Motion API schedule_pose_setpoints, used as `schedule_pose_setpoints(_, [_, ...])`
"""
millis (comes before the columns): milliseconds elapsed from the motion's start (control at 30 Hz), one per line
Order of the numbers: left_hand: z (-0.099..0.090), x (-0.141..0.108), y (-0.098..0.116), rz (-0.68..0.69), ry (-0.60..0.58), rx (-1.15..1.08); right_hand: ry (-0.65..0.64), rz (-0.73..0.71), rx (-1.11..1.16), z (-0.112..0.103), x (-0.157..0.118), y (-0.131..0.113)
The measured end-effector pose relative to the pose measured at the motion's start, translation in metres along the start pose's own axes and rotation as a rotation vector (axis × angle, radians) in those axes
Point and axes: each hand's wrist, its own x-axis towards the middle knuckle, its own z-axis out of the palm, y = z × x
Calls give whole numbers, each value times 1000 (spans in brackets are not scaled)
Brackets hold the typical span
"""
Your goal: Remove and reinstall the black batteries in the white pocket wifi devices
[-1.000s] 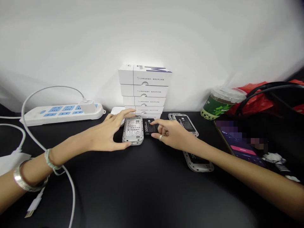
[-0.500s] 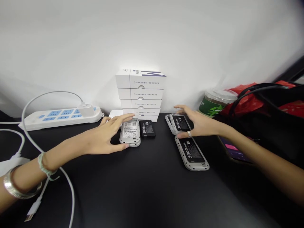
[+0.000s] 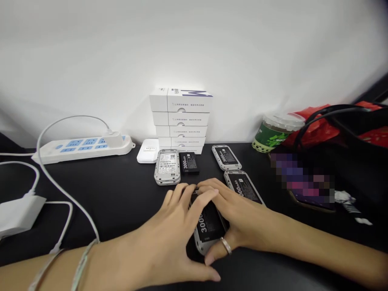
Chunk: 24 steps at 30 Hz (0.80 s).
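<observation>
"What's being held there?"

"A device [image 3: 202, 245], a black battery [image 3: 209, 220] seated in it. It's on the tabletop [image 3: 121, 202], well in from the far edge. The right hand [image 3: 241, 214] has it gripped, fingers by the far end, thumb by the near one."

"And the left hand [image 3: 171, 232]?"

"Spread open and arched over the left side, thumb off the device. I can't tell whether its fingertips touch."

"Anything loose?"

"One loose battery [image 3: 189, 162], flat just beside a labelled device [image 3: 167, 166], in front of the boxes [image 3: 182, 121] at the far edge."

"And over to the right?"

"Two more, batteries in: the back device [image 3: 227, 157] near the far edge, the front device [image 3: 244, 188] partly hidden by the right hand. Further right along that edge stands a cup [image 3: 270, 136]."
</observation>
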Motion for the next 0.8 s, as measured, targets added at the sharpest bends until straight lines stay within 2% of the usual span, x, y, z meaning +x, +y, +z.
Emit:
schedule_pose_setpoints(133, [13, 9, -3, 49, 147, -14, 65, 171, 130, -2, 9, 9])
schedule_pose_setpoints(233, [9, 9, -5, 139, 239, 13, 196, 172, 138, -13, 9, 0])
schedule_pose_setpoints(300, [0, 9, -8, 160, 290, 10, 271, 113, 158, -19, 6, -10])
schedule_pose_setpoints(433, [-26, 13, -19, 192, 385, 25, 294, 64, 312, -22, 6, -19])
schedule_pose_setpoints(533, [-46, 20, -37, 192, 429, 79, 521, 46, 527, -24, 19, -14])
schedule_pose_setpoints(600, [-58, 22, -53, 142, 406, 101, 628, 119, 649, -31, 31, -4])
schedule_pose_setpoints(633, [-63, 23, -62, 109, 380, 100, 613, 187, 692, -36, 36, 2])
schedule_pose_setpoints(700, [-69, 21, -78, 53, 332, 82, 483, 325, 739, -44, 45, 17])
schedule_pose_setpoints(800, [-70, 18, -94, 20, 277, 53, 283, 429, 752, -48, 55, 40])
